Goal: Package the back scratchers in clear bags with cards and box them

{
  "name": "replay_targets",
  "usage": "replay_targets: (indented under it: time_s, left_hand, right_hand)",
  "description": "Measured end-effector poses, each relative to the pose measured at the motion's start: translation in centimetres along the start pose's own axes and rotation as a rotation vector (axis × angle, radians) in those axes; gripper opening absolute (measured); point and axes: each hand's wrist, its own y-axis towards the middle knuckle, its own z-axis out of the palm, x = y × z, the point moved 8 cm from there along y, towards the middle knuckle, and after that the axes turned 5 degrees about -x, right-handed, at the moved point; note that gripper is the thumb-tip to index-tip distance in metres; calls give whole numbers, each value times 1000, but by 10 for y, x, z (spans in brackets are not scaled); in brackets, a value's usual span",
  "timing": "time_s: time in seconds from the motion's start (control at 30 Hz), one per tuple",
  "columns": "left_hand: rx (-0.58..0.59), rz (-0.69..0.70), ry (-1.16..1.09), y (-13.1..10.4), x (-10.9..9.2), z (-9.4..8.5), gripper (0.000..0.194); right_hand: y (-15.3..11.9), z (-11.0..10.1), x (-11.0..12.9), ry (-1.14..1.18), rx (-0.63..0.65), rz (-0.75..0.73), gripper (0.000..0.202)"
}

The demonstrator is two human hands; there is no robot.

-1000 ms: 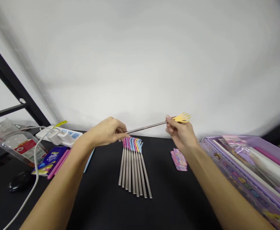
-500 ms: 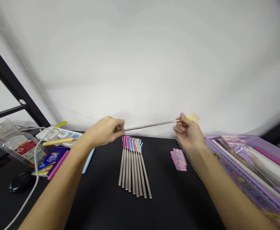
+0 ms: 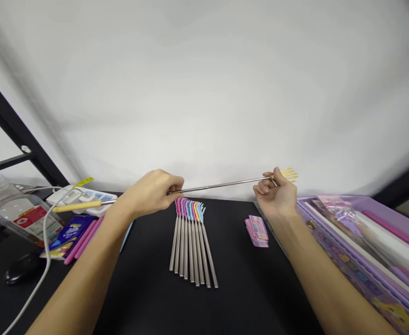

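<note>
A thin metal rod [image 3: 221, 185] with a yellow hand-shaped end [image 3: 289, 174] is stretched between my hands above the black table. My left hand [image 3: 159, 190] pinches the rod, and a yellow handle [image 3: 77, 206] with a short metal piece shows to the left of its wrist. The fingers of my right hand [image 3: 276, 188] grip the rod just below the yellow end. Below lie several metal rods [image 3: 192, 251] side by side, with pink, blue and yellow hand-shaped ends [image 3: 190, 209] towards the wall.
Pink cards [image 3: 258, 231] are stacked on the table [image 3: 239, 288]. At the right stands a purple tray [image 3: 375, 202] with packaged items. Pink handles [image 3: 82, 242], a blue packet [image 3: 72, 232], a power strip [image 3: 96, 196], a clear container [image 3: 33, 221], a cable and a black mouse [image 3: 24, 268] are left.
My right hand has moved slightly right along with the yellow end, and a little more of the rod shows between my hands. The view has shifted slightly.
</note>
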Motion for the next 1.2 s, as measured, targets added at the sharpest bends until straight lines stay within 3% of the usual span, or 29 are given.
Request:
replay_targets:
  time_s: [0.13,0.27,0.33,0.4,0.53,0.63,0.8,0.93,1.2]
  left_hand:
    - [-75,64,45,9,-32,6,19]
    - [-157,149,228,23,-73,27,20]
    - [-174,137,266,28,-78,35,20]
    - [-142,76,243,29,-66,40,17]
    - [10,-71,139,19,-16,37,27]
    - [120,-59,40,10,3,31,37]
    - [85,-88,93,12,1,22,39]
    - [69,-78,197,17,-9,31,33]
    - [-15,-15,46,9,11,20,31]
  right_hand:
    - [-2,0,-15,-46,18,23,32]
    - [-19,12,-40,-110,102,21,39]
    - [-28,21,-49,-115,164,24,38]
    - [-30,23,-47,-93,167,3,37]
    - [-13,12,-23,-12,64,-46,34]
    - [-5,4,-17,50,4,-29,33]
    - [-22,9,-41,107,8,32,35]
    - [-35,18,-57,141,52,97,34]
    - [-12,5,-20,118,-78,-14,25]
